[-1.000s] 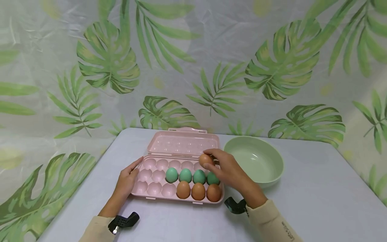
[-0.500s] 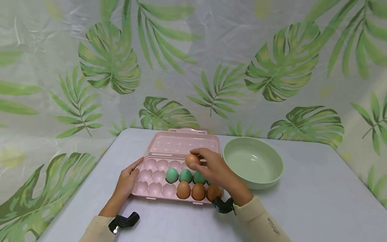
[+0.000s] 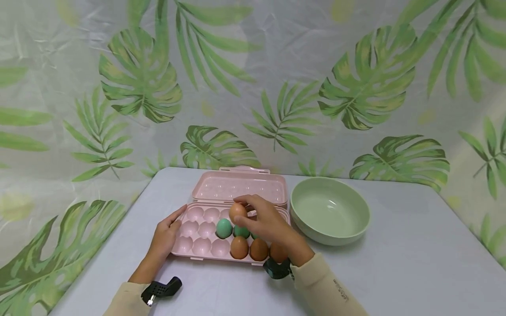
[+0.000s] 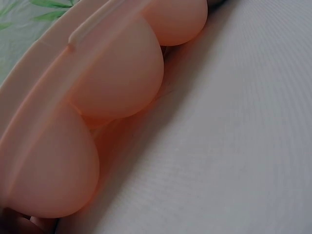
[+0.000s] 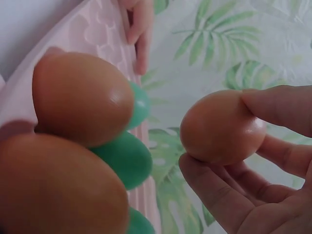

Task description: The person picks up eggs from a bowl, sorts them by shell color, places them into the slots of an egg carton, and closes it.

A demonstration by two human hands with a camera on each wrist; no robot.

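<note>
In the head view my right hand [image 3: 265, 219] pinches a brown egg [image 3: 238, 213] between thumb and fingers, above the back row of the pink egg carton [image 3: 201, 254]. The right wrist view shows that egg held up, apart from the carton's cups. At the carton's left side my left hand [image 3: 166, 235] grips the edge; bits of its fingers show under a cup in the left wrist view. Green eggs [image 3: 224, 228] sit in the middle row, partly hidden by my right hand. Three brown eggs [image 3: 239, 248] stand in the front row, towards the right.
A pale green bowl [image 3: 330, 210] stands right of the carton, its visible inside bare. The carton's lid [image 3: 241, 186] lies folded back behind it. White cloth covers the table [image 3: 403, 245], and a leaf-print sheet [image 3: 296, 66] hangs behind.
My right hand has carried the brown egg leftward over the carton's back row, from its right end to around the middle. My left hand has stayed at the carton's edge.
</note>
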